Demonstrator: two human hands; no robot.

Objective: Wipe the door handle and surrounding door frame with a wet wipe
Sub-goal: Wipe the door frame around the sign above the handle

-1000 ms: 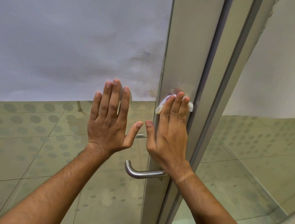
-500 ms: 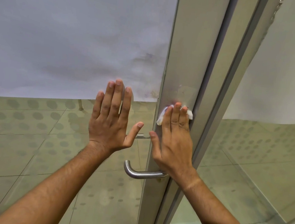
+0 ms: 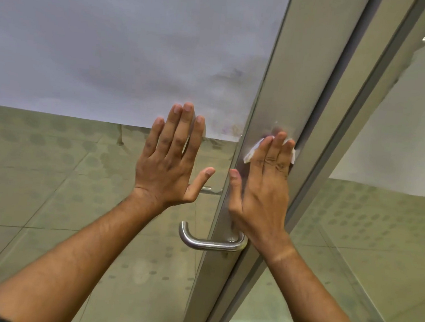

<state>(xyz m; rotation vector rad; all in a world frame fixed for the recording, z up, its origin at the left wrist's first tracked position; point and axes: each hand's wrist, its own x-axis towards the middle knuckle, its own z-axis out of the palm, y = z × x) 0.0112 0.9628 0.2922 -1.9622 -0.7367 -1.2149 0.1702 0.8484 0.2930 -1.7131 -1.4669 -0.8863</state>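
Note:
A brushed metal door frame [image 3: 291,72] runs up the middle of the view, leaning to the right. A curved steel door handle [image 3: 209,242] juts out from it low down. My right hand [image 3: 262,191] lies flat on the frame above the handle and presses a white wet wipe [image 3: 252,152] under its fingers; only the wipe's edges show. My left hand [image 3: 170,157] rests flat on the glass pane [image 3: 113,49] beside the frame, fingers straight and holding nothing.
The glass is frosted above and see-through below, showing a tiled floor [image 3: 38,171] behind. A second glass panel [image 3: 393,228] stands to the right of the frame. A smudge marks the frosted glass near the frame.
My right hand with the wipe slid down the frame, then back up a little. My left hand stayed on the glass. The view shifted slightly.

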